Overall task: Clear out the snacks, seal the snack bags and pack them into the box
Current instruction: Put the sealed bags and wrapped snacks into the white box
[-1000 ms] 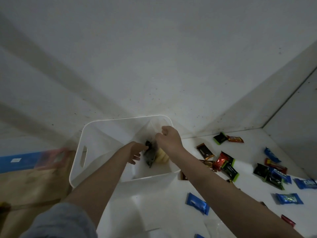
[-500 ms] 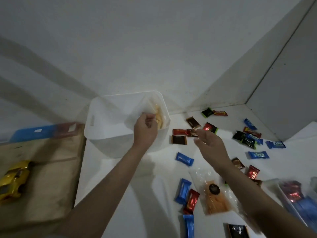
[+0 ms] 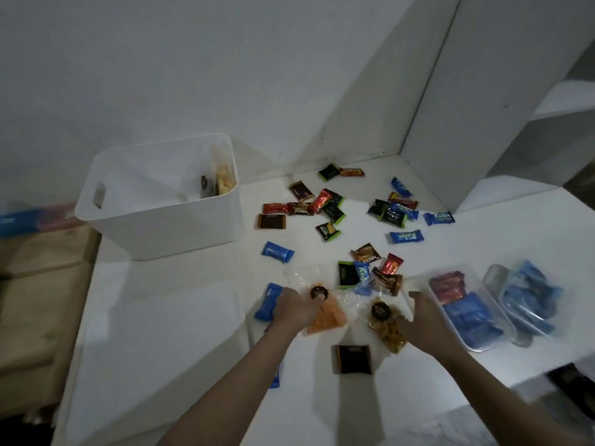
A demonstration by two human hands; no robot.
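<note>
On the white table (image 3: pixel 161 317), the left hand (image 3: pixel 294 309) rests on the orange snack bag (image 3: pixel 325 313), fingers curled over its top edge. The right hand (image 3: pixel 425 320), fingers loosely spread, touches the brown snack bag (image 3: pixel 386 329). The white box (image 3: pixel 161 226) sits at ten o'clock with one bag inside, and loose candies (image 3: pixel 331 210) lie scattered at twelve.

left hand (image 3: pixel 294 312) on orange snack bag (image 3: pixel 326 318) | right hand (image 3: pixel 425 320) by brown snack bag (image 3: pixel 386 329)

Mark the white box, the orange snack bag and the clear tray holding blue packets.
white box (image 3: pixel 167 226), head view, front wall.
orange snack bag (image 3: pixel 328 317), head view, orange filling.
clear tray (image 3: pixel 483 347), head view, near rim.
</note>
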